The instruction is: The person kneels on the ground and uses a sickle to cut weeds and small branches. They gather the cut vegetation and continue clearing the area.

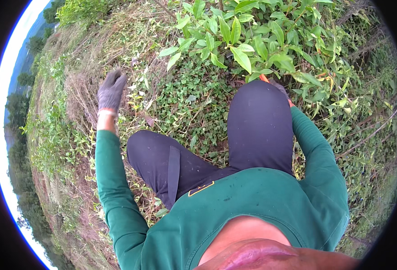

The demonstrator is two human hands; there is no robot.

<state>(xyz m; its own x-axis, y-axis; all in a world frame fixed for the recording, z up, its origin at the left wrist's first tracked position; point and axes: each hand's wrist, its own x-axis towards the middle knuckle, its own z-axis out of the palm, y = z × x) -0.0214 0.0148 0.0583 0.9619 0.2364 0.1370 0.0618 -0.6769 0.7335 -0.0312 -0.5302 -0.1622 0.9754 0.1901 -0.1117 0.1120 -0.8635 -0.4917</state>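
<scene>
My left hand (pixel 111 92), in a grey work glove, is raised over dry grass and weeds at the left. Its fingers are loosely bent and slightly apart, with nothing visible in them. My right hand (pixel 280 88), also gloved, is mostly hidden behind my raised right knee (pixel 260 121). Just past that knee a bright orange object (pixel 264 78) sticks out beside the right hand and appears to be in its grip; its kind cannot be made out. Right above it stands a leafy green shrub (pixel 241 42), its lower leaves close to the hand.
Low clover-like ground cover (pixel 196 101) lies between my knees and the shrub. Dry brush (pixel 79 94) spreads over the slope at the left. A thin bare stem (pixel 374 130) slants through tangled weeds at the right. Trees (pixel 17 110) line the far left edge.
</scene>
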